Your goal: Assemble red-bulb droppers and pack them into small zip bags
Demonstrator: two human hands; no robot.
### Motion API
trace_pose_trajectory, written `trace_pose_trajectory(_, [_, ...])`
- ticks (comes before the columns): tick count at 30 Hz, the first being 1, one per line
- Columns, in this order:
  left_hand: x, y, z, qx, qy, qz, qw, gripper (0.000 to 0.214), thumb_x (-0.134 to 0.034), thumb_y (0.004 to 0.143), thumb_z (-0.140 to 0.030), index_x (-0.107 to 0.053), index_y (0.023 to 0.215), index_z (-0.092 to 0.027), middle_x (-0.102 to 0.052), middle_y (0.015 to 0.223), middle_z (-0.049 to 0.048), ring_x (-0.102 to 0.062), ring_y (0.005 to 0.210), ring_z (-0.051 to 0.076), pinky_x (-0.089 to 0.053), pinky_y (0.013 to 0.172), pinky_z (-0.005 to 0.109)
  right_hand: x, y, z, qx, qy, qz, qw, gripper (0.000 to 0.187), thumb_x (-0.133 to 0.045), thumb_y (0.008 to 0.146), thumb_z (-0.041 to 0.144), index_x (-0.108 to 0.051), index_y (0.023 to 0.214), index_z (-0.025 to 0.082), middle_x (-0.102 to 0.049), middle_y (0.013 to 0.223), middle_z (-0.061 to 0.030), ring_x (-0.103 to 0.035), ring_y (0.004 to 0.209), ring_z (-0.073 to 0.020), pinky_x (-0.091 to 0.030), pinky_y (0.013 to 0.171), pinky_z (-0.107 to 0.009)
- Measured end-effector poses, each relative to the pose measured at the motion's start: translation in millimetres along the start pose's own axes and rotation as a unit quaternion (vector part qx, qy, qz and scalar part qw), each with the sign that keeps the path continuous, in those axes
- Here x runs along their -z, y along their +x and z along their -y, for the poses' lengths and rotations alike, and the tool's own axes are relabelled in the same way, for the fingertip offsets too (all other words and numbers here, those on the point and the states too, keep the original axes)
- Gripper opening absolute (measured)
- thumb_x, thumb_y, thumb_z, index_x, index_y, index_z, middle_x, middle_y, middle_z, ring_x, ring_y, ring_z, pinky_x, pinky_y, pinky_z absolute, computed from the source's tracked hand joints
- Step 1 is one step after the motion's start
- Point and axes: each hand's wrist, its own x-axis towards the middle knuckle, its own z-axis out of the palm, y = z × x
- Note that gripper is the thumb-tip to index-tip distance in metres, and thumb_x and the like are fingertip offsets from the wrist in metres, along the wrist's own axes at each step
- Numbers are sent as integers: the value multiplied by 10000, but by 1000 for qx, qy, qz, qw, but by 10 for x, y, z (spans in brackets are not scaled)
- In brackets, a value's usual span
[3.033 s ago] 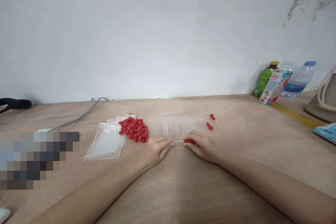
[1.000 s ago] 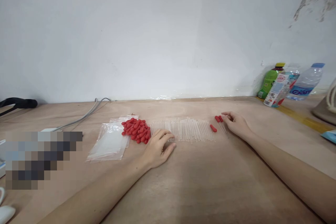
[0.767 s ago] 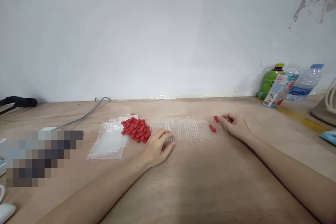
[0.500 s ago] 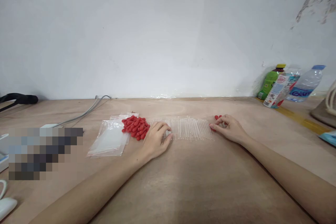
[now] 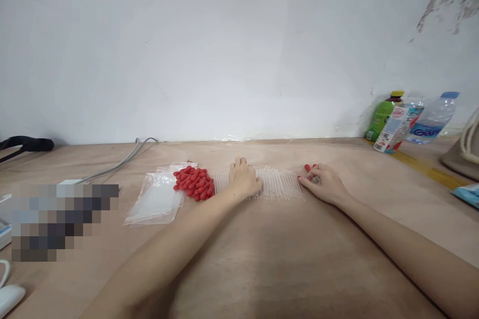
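Observation:
A row of clear thin tubes lies on the wooden table. My left hand rests on the left part of the row, fingers curled down over the tubes; what they grip is hidden. A heap of red rubber bulbs lies just left of that hand. My right hand sits at the right end of the row, its fingers pinched together on a loose red bulb. Two red-capped pieces lie right behind its fingers.
Clear plastic bags lie left of the red heap. A grey cable runs to the wall. Three bottles stand at the back right, near a yellow strip and a bag. A white object sits at the bottom left.
My right hand came back from the red-capped pieces to the right end of the tube row. My left hand moved forward from the near edge onto the tubes and curled its fingers.

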Motion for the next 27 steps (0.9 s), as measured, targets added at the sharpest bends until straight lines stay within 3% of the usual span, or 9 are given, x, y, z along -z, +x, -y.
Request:
trace_pose_trajectory(8, [-13,99,-139,13,32,14,999,241,-531,678,-268,-653,742,-70,-521,951,209,-397,968,323,-314,794,421,-10,3,-63,-47,56,-60,996,312,-512,697,471,-586,587,188,-554,709,-41,-513,691,-175,-387,620,-295])
trace_pose_trajectory(13, [71,63,-34,7,6,-6,1000,239,-491,739,-284,-616,679,-89,-521,900,191,-419,934,317,-355,756,420,-7,-11,-58,-66,113,-82,988,312,-467,755,467,-590,731,182,-613,729,-45,-544,675,-169,-401,629,-290])
trace_pose_trajectory(16, [148,-94,83,-25,-42,-55,997,224,-416,797,-234,-572,711,-99,-521,851,159,-434,879,277,-381,741,412,-10,-24,8,-70,145,-98,982,309,-470,767,466,-590,786,183,-631,758,-48,-556,692,-167,-415,648,-286])
trace_pose_trajectory(18, [167,-265,153,-85,-96,-97,987,211,-355,836,-204,-530,760,-112,-523,822,126,-443,830,242,-399,724,391,-24,-41,85,-63,165,-114,978,288,-491,764,453,-586,783,181,-632,764,-50,-560,712,-167,-425,666,-285])
trace_pose_trajectory(20, [143,-459,212,-149,-142,-101,973,189,-320,861,-188,-490,801,-133,-528,811,92,-459,784,204,-416,700,351,-49,-70,189,-43,188,-127,973,262,-514,761,429,-578,798,178,-626,771,-52,-559,718,-166,-436,676,-289])
trace_pose_trajectory(23, [43,-698,301,-197,-182,-79,960,155,-327,879,-195,-468,830,-152,-541,781,53,-488,730,169,-433,665,308,-87,-145,394,33,209,-120,970,280,-516,779,372,-552,968,168,-596,814,-58,-545,737,-163,-445,694,-306])
trace_pose_trajectory(25, [-35,-777,366,-210,-196,-94,953,144,-344,881,-192,-483,876,-154,-557,786,47,-507,733,162,-441,673,302,-96,-213,554,104,201,-85,970,270,-486,808,317,-545,1034,180,-574,834,-58,-531,768,-164,-439,717,-320])
trace_pose_trajectory(27, [-92,-795,430,-218,-204,-124,946,175,-349,874,-154,-494,972,-159,-569,827,51,-523,770,161,-447,695,298,-89,-286,713,155,192,-39,968,206,-465,826,277,-587,974,204,-567,832,-55,-524,784,-165,-432,725,-327])
